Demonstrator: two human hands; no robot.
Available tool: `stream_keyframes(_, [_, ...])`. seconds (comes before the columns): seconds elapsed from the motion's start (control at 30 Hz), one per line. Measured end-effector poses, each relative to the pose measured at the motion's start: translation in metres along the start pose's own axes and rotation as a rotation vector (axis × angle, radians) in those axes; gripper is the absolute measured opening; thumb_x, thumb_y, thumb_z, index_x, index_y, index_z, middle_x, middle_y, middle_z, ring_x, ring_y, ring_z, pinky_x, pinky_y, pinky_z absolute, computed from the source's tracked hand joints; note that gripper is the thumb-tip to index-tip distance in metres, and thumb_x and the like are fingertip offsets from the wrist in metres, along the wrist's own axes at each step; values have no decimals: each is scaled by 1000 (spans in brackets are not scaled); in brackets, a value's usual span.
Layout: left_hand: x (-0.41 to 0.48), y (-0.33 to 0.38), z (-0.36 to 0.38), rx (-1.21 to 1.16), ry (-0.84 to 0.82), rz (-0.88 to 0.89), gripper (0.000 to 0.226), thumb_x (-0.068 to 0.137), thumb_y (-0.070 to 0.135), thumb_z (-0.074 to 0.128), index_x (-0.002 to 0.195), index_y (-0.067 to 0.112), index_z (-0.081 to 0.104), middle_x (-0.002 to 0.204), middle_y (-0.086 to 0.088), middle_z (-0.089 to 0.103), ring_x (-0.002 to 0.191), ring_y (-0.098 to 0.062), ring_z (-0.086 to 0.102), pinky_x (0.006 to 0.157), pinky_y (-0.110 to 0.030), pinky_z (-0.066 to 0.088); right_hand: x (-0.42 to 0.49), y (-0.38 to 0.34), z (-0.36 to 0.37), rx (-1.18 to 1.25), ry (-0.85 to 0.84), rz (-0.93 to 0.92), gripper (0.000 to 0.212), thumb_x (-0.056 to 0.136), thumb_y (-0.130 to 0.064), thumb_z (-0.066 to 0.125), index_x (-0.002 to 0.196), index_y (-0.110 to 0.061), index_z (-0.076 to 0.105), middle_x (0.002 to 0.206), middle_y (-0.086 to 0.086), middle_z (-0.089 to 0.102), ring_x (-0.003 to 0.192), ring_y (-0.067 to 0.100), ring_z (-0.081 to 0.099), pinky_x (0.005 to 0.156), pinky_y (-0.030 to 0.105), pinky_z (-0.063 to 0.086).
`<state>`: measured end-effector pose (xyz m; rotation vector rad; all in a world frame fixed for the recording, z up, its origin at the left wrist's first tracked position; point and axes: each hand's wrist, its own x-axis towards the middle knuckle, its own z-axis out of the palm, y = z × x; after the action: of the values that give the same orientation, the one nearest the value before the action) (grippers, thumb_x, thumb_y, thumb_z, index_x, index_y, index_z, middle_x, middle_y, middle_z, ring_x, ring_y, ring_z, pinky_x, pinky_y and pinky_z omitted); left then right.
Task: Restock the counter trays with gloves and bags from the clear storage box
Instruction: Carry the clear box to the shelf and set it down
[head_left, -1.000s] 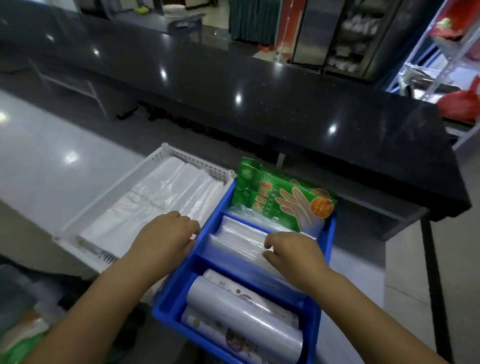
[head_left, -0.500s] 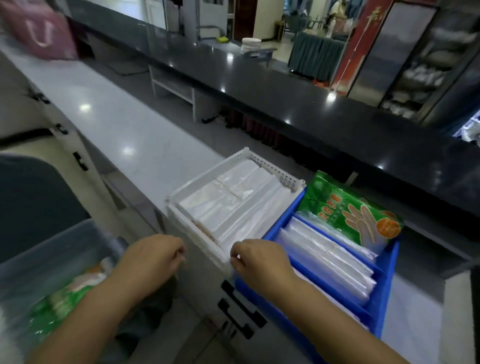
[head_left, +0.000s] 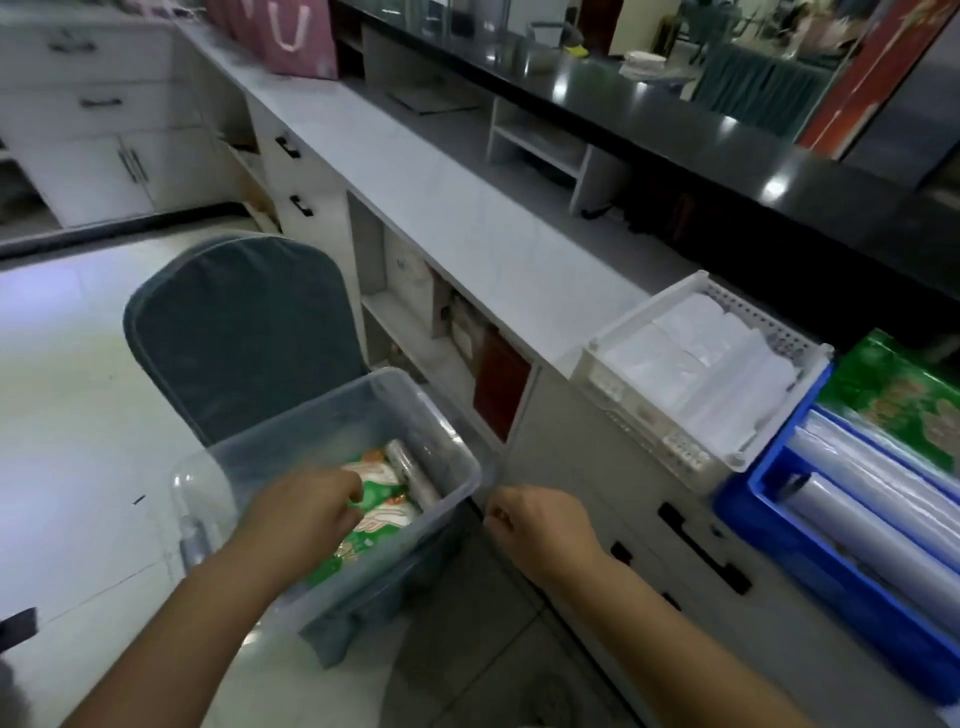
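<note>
Storage box (head_left: 332, 447) sits on the chair beside the tabletop; my left hand (head_left: 306, 512) reaches inside, fingers closing on a green glove packet (head_left: 382, 512) to restock. My right hand (head_left: 540, 525) hangs clenched, empty.

No lettering can be read anywhere. The green glove packets (head_left: 382, 506) in the clear storage box (head_left: 457, 457) carry white printed hand outlines and orange patches, but any words on them are too blurred to make out. The green glove packet (head_left: 906, 395) standing at the back of the blue tray (head_left: 769, 499) is smeared the same way — perhaps hand outlines, nothing legible. The pink bag (head_left: 296, 36) shows no print.
</note>
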<state>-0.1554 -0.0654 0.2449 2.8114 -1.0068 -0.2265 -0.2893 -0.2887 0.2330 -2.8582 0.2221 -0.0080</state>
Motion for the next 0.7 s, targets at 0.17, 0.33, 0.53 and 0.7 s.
stream_keyframes(0.17, [-9, -69, 5, -24, -17, -84, 17, 86, 33, 53, 100, 30, 63, 103, 3, 67, 97, -19, 60, 70, -28, 45, 25, -21, 26, -2, -67, 55, 19, 90, -31, 47, 78, -22, 59, 76, -3, 64, 62, 15, 53, 50, 24, 33])
stream_keyframes(0.33, [2, -115, 22, -32, -65, -116, 16, 87, 30, 53, 98, 29, 63, 99, 3, 67, 90, -18, 61, 63, -26, 40, 64, -31, 58, 14, -144, 73, 17, 89, -31, 49, 72, -27, 52, 70, -5, 57, 65, 17, 55, 54, 26, 36])
stream_keyframes(0.53, [34, -175, 34, -8, -144, -223, 19, 89, 31, 51, 104, 28, 63, 101, 2, 68, 90, -18, 62, 72, -27, 50, 134, -36, 99, 29, -267, 94, 18, 90, -29, 48, 88, -17, 62, 86, 3, 67, 78, 22, 62, 58, 30, 40])
stream_keyframes(0.7, [63, -220, 39, -4, -195, -265, 23, 90, 31, 50, 108, 25, 62, 103, 2, 68, 92, -18, 61, 70, -26, 45, 180, -46, 119, 26, -400, 134, 23, 92, -28, 47, 95, -12, 63, 98, 6, 70, 88, 23, 62, 68, 34, 46])
